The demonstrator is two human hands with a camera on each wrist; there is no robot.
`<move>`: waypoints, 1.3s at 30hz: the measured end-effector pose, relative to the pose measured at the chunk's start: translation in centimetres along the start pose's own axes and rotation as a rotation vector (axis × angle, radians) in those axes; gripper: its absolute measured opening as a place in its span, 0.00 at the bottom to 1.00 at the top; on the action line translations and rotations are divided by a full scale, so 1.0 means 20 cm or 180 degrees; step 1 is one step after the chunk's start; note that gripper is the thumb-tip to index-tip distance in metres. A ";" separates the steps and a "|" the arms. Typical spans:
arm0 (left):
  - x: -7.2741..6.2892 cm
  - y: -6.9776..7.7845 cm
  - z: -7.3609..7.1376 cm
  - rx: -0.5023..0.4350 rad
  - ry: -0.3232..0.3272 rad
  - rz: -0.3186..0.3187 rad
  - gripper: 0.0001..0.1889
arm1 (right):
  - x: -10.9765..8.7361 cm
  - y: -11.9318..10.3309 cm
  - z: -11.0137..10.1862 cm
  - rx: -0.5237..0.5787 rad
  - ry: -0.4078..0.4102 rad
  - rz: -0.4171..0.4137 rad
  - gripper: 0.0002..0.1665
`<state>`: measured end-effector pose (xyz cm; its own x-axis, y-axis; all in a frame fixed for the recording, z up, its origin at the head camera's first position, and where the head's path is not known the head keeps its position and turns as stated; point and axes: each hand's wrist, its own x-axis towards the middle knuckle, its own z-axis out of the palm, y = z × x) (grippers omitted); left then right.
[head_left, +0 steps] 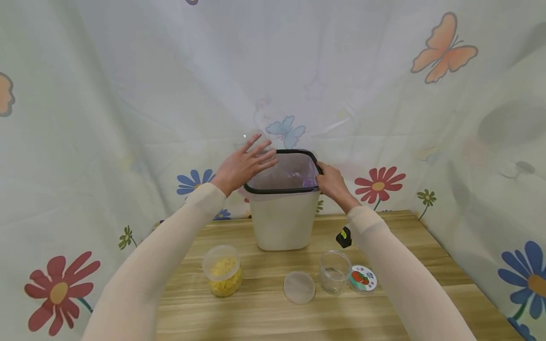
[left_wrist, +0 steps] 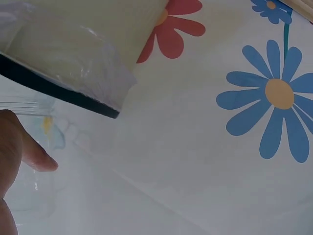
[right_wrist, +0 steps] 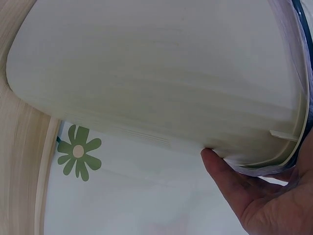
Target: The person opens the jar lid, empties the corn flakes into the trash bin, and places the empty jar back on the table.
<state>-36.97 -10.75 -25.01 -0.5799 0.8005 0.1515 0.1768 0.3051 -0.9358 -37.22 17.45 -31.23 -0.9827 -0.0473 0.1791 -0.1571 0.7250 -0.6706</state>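
Note:
A cream-coloured bin with a black rim and a thin plastic liner stands at the back of the table. My right hand grips its right rim; in the right wrist view the thumb lies against the outer wall. Over the left side of the rim is my left hand, its fingers spread. The left wrist view shows it holding a clear jar, mouth down beside the rim, with a yellow spot near the threads. The head view hardly shows this jar.
On the wooden table stand a jar of yellow crumbs and another clear jar. A translucent lid, a printed disc and a small black-and-yellow object lie nearby. A flowered curtain hangs close behind.

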 end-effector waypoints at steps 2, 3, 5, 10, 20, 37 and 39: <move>0.00 -0.02 -0.01 -0.0065 0.0036 -0.0093 0.54 | 0.00 0.00 0.00 0.0019 -0.0015 0.0004 0.38; -0.01 -0.04 -0.02 -0.0107 0.0070 -0.0152 0.54 | 0.00 0.00 0.00 0.0015 -0.0020 0.0003 0.38; -0.01 -0.07 -0.03 -0.0181 0.0129 -0.0288 0.53 | 0.00 0.00 0.00 0.0025 -0.0029 0.0005 0.38; -0.02 -0.12 -0.07 -0.0267 0.0246 -0.0563 0.52 | 0.00 -0.01 0.00 0.0046 -0.0036 -0.0006 0.38; -0.02 -0.03 -0.07 -0.0100 0.0111 -0.0130 0.59 | -0.01 -0.01 0.00 0.0028 -0.0038 -0.0030 0.38; -0.04 -0.01 -0.09 -0.0321 0.0328 -0.0385 0.59 | -0.01 0.01 -0.03 -0.0308 0.0163 -0.0185 0.34; -0.04 -0.01 -0.09 -0.0420 0.0353 -0.0435 0.58 | -0.02 0.01 -0.04 -0.0289 0.0172 -0.0220 0.34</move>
<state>-35.18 -10.51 -24.45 -0.5158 0.7967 0.3151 0.2094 0.4738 -0.8554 -36.87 18.15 -30.95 -0.9627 -0.0640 0.2628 -0.2124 0.7806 -0.5878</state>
